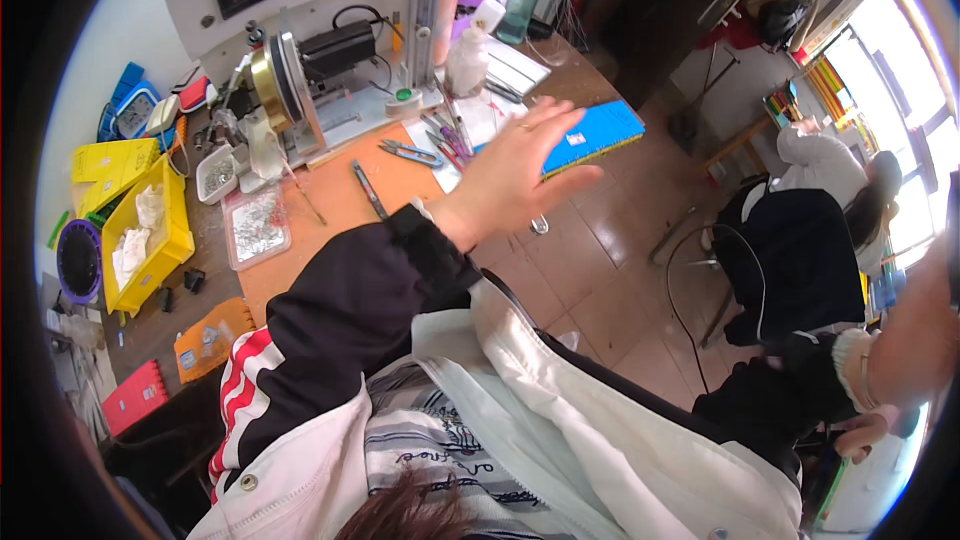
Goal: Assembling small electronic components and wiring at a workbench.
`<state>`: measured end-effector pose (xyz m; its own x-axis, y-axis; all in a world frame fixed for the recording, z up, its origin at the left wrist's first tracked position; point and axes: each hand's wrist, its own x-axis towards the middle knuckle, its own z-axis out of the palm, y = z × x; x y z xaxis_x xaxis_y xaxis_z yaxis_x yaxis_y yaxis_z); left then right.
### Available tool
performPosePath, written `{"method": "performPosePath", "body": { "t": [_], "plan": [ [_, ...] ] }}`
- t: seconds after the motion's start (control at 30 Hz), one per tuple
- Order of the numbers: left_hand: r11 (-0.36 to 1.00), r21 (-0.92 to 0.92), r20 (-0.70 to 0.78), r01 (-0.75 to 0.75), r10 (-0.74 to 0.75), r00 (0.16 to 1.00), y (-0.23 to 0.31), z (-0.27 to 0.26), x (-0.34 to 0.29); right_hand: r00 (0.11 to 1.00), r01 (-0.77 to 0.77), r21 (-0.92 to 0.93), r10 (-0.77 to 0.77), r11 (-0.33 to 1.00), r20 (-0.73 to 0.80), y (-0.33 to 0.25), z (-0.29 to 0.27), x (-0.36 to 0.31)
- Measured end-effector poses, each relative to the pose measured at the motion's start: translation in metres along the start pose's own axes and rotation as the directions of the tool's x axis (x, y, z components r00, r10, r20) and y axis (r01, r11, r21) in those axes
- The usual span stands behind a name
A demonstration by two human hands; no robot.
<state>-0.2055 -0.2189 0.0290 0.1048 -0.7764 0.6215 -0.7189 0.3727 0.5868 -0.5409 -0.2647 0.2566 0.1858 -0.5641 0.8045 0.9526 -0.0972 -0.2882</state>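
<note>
My left hand [515, 170] is stretched out over the right edge of the workbench, its fingers straight and thumb apart, holding nothing. Just past its fingers lies a blue pad with a yellow edge [612, 130]; I cannot tell whether they touch. Several slim hand tools, a pair of blue-handled snips [410, 152] and a dark pen-like tool [369, 189] lie left of this hand. My right hand [915, 330] is raised at the far right edge, smeared and partly cut off, so its fingers do not show clearly.
A bench machine with a brass-coloured wheel [267, 88] stands at the back. On the left are a yellow bin [178, 255], a clear tray of silvery bits [258, 227] and a white tub [216, 176]. A seated person [820, 165] is beyond, by a dark-draped chair [790, 260].
</note>
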Motion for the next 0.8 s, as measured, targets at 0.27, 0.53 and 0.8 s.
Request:
{"method": "performPosePath", "body": {
  "t": [0.27, 0.53, 0.8],
  "plan": [
    [0.443, -0.871, 0.211, 0.211, -0.048, 0.976, 0.132, -0.104, -0.033, 0.715, 0.435, -0.785, 0.360, 0.442, 0.599, 0.189, 0.052, -0.002],
    [0.802, -0.563, -0.119, 0.198, -0.316, 0.941, 0.109, -0.143, -0.113, 0.921, 0.163, -0.561, 0.079, 0.811, 0.382, 0.271, 0.111, 0.137],
    [0.618, -0.617, -0.015, 0.487, -0.628, 0.778, 0.061, -0.172, -0.159, 0.994, 0.050, -0.745, 0.037, 0.666, 0.099, 0.373, 0.112, 0.260]
  ]
}}
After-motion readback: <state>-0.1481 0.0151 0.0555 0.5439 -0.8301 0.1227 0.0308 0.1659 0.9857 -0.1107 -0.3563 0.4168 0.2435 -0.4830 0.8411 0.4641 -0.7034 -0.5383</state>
